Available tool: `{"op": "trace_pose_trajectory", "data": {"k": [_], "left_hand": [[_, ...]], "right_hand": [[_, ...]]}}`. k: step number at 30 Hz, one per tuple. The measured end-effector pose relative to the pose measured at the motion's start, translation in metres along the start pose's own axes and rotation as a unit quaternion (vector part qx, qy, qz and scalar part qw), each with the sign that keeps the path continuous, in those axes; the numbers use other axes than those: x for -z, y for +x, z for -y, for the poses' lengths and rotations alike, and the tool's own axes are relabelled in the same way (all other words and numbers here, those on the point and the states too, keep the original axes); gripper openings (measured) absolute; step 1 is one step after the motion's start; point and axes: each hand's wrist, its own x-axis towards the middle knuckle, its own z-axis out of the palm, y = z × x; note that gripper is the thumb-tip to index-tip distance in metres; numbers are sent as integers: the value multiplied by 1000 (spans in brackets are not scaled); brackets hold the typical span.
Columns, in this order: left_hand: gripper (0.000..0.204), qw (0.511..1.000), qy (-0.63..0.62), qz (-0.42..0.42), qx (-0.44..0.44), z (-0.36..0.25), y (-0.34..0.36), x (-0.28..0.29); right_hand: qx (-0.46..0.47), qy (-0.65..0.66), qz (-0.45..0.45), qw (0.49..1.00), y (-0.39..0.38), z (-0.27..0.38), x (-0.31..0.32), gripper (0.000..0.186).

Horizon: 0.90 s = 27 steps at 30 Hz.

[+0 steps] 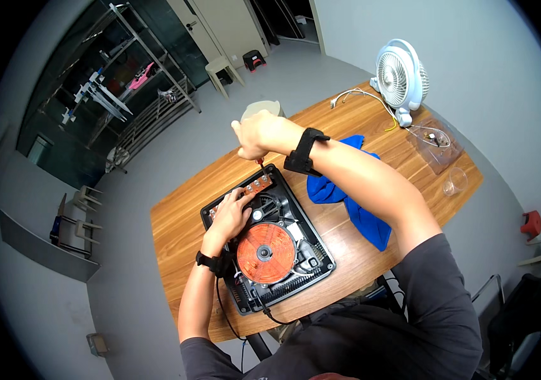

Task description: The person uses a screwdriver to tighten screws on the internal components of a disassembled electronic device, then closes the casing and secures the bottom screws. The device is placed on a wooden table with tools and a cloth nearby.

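An opened induction cooker (318, 256) lies on the table, its black shell holding a round copper coil (265, 252), a black cooling fan (264, 208) and an orange-brown circuit strip (259, 185) along the far side. My right hand (263, 134) is closed around a screwdriver (260, 162), held upright above the strip's far right end. Only a short red and dark part of the screwdriver shows below the fist; whether its tip touches a screw, I cannot tell. My left hand (229, 218) rests on the strip beside the fan, fingers stretched out, holding nothing I can see.
A crumpled blue cloth (365, 215) lies right of the cooker, under my right forearm. Farther right are a white fan (400, 79), a clear plastic bag (435, 149) and a clear cup (455, 182). A black cable (221, 304) runs off the near edge. A stool (264, 109) stands beyond the table.
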Motion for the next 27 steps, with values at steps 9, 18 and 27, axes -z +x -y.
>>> {"op": "trace_pose_trajectory", "data": {"k": [9,18,27], "left_hand": [[45,1000,-7,9,2,2,2,1],[45,1000,-15,7,3,4,-1,0],[46,1000,-10,10,6,1,0,0]], "right_hand": [[-25,-27,-9,999,7,-11,-8,54],[24,21,-15,999,-13,-11,-4,43],[28,70,-7,997,9,-5,-14,34]]}}
